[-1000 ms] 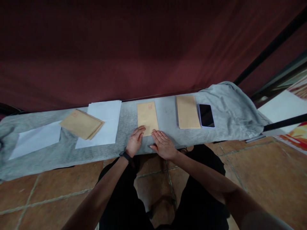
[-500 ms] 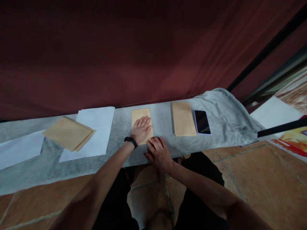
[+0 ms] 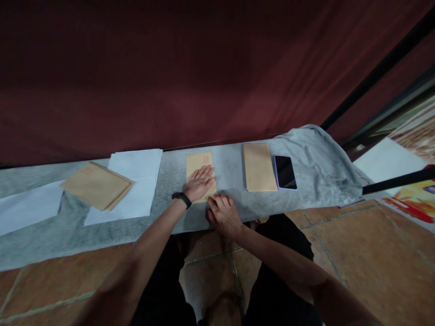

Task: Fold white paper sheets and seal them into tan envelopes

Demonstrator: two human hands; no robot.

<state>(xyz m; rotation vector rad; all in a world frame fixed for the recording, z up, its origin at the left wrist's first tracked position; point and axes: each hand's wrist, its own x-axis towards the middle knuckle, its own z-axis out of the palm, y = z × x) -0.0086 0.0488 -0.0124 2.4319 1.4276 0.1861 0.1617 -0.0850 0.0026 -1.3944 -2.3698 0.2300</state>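
Observation:
A brown envelope (image 3: 199, 162) lies upright in the middle of a grey cloth-covered bench (image 3: 176, 213). My left hand (image 3: 200, 182), with a black band on its wrist, rests flat on the envelope's lower half, fingers stretched out. My right hand (image 3: 224, 215) sits at the envelope's near right corner, its fingers curled down onto the edge; I cannot make out whether they grip anything.
A second brown envelope (image 3: 258, 166) lies to the right, with a dark phone (image 3: 285, 172) beside it. At the left, a stack of brown envelopes (image 3: 96, 185) rests on white paper sheets (image 3: 136, 176). A dark red curtain hangs behind. Tiled floor lies below.
My left hand slid forward from the envelope's near edge onto its face and now lies flat. My right hand stayed at the near corner, its fingers curling more. The view shifted slightly.

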